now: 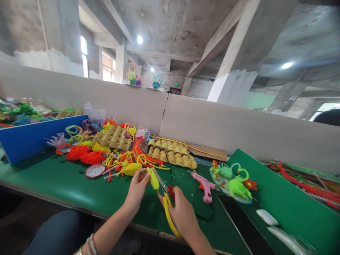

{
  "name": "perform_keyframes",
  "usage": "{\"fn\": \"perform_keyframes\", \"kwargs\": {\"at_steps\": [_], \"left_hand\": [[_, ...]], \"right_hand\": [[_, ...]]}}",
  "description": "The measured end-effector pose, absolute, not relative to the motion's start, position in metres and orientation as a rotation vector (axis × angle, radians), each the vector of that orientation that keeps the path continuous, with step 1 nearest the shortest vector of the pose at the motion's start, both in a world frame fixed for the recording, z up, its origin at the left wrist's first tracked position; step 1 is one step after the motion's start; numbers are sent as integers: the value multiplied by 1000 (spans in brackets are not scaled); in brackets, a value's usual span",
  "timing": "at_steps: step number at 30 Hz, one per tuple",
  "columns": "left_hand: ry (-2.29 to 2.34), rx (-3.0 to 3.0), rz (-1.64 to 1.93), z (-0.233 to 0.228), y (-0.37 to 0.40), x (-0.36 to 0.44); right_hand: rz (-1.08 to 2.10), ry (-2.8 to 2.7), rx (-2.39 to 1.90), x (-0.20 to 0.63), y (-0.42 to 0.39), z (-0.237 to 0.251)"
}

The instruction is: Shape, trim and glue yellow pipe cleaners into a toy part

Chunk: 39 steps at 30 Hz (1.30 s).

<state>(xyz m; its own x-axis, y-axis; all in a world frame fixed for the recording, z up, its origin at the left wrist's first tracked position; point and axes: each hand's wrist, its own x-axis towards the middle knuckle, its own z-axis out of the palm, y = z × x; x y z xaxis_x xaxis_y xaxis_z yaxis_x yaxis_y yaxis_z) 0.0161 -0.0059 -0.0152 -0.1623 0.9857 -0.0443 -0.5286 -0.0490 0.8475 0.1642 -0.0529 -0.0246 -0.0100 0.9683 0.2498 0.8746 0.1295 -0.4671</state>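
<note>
My left hand pinches a small yellow-green bundle of fuzzy pipe cleaners over the front of the table. In my right hand are scissors with yellow and red handles. Their metal blades point up and left, against the side of the bundle; whether they grip a strand I cannot tell. Just beyond my left hand lies a larger yellow pipe-cleaner bundle. To the right of the scissors rests a pink glue gun with a dark cord.
Loose pipe cleaners and orange bundles crowd the left and back. Egg trays stand near the grey partition. At right are green swan figures, a phone, a white case and a green divider.
</note>
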Motion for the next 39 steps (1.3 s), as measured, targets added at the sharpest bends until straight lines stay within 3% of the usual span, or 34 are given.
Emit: {"fn": "perform_keyframes", "kwargs": {"at_steps": [39], "left_hand": [[1013, 944, 1563, -14, -4, 13]], "right_hand": [[68, -1950, -1780, 168, -50, -27]]}}
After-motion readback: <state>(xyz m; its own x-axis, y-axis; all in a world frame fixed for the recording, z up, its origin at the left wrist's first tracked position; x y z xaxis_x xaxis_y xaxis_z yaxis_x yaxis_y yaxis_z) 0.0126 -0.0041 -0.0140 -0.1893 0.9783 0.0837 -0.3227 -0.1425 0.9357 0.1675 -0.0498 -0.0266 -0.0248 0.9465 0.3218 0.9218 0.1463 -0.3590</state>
